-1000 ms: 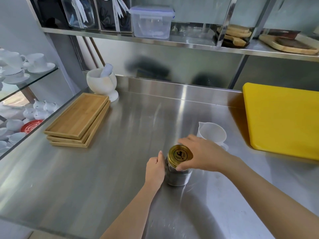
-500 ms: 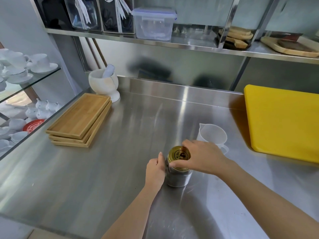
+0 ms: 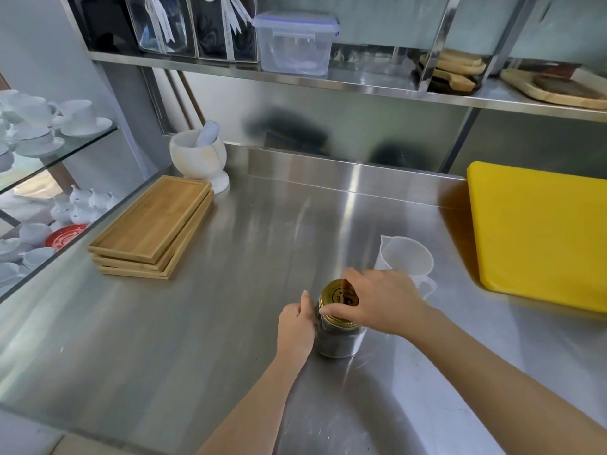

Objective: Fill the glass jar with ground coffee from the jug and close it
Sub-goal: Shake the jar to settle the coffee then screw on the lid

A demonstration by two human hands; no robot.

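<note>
On the steel counter (image 3: 230, 323), the dark-filled glass jar (image 3: 340, 339) wears a gold lid (image 3: 336, 298).

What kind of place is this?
Probably a café or small commercial kitchen: a stainless steel counter and shelf, many white cups and saucers on glass shelving, stacked wooden serving trays.

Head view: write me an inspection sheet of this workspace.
Surface: steel counter, bare around the job.
Job's things: glass jar upright, dark grounds inside, gold lid on top; white jug behind it looks empty.
Clutter: wooden trays stacked, mortar and pestle, yellow board.
Grippers: left hand steadies the jar; right hand grips the lid.
Cables: nothing seen.
Surroundings: shelf above with plastic box; white cups on glass shelves.
</note>
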